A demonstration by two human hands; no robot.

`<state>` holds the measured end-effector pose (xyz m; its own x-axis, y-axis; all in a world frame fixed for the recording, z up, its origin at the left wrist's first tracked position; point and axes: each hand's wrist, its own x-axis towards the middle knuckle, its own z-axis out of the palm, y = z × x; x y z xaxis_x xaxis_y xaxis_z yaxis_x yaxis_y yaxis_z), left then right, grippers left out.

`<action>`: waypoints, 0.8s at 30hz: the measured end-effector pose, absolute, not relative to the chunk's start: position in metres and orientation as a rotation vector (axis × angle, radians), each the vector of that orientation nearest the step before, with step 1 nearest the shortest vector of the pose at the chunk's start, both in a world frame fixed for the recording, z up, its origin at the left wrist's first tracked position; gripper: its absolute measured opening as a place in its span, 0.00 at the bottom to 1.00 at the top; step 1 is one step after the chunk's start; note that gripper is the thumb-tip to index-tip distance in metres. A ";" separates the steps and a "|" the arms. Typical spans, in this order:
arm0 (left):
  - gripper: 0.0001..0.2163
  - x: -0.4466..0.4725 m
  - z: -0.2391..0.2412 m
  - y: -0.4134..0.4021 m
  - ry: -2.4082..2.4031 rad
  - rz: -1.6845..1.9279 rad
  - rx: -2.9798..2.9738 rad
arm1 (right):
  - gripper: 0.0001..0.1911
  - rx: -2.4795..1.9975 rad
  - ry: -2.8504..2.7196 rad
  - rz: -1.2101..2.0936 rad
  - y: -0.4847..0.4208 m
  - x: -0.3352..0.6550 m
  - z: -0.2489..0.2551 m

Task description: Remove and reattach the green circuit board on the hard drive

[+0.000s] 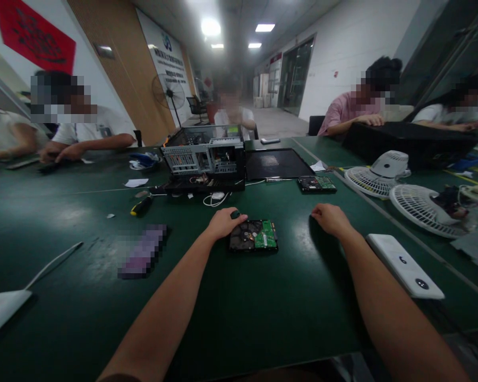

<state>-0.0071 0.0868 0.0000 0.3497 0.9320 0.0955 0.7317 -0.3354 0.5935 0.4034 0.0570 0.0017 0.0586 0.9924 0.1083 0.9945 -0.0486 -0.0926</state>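
Note:
A hard drive [254, 236] lies board-side up on the dark green table [263, 297], its green circuit board facing me. My left hand [224, 222] rests at the drive's upper left corner, fingers closed around a small dark object, likely a screwdriver handle [235, 214]. My right hand [331, 218] lies on the table to the right of the drive, apart from it, fingers curled in a loose fist with nothing visible in them.
An open computer case [205, 157] stands behind the drive, with a side panel [278, 163] and a second circuit board [316, 183] to its right. Fan parts [382, 175] and a white device [405, 265] lie right. A yellow-black tool [141, 206] lies left. Several people sit around.

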 end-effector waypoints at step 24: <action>0.22 -0.007 0.000 0.086 1.458 0.600 2.165 | 0.11 -2.232 -2.021 0.021 0.059 0.404 -0.003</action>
